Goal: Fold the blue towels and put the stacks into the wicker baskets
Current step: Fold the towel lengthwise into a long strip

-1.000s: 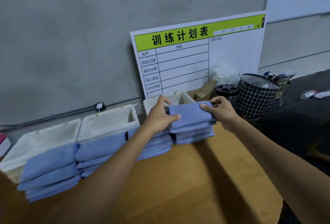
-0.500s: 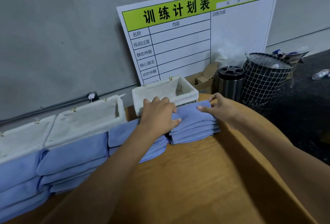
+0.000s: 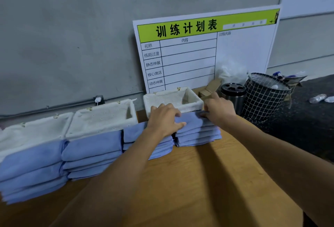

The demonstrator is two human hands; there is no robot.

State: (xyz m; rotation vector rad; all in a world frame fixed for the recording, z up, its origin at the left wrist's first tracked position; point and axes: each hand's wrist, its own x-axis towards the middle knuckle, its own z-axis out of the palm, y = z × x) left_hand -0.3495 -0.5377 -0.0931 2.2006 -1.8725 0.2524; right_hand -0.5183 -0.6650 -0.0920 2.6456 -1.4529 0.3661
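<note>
Several stacks of folded blue towels line the wooden table (image 3: 198,181). My hands are on the rightmost stack (image 3: 197,136). My left hand (image 3: 164,120) lies palm down on its top towel's left end, fingers together. My right hand (image 3: 219,108) grips the back right corner of the stack. Other stacks sit to the left: one (image 3: 133,131) partly under my left wrist, one (image 3: 92,147), and one (image 3: 30,163). Behind them stand three cloth-lined wicker baskets: right (image 3: 162,94), middle (image 3: 101,118) and left (image 3: 32,132). No towels show inside them.
A white and green planning board (image 3: 198,55) leans on the grey wall behind the right basket. Right of the table stand a black-lidded steel can (image 3: 233,93), a wire-grid bin (image 3: 263,96) and a cardboard box (image 3: 207,89).
The top towel, held up by both hands a second ago, now lies flat on the rightmost stack. My right hand has slid to the stack's back right corner.
</note>
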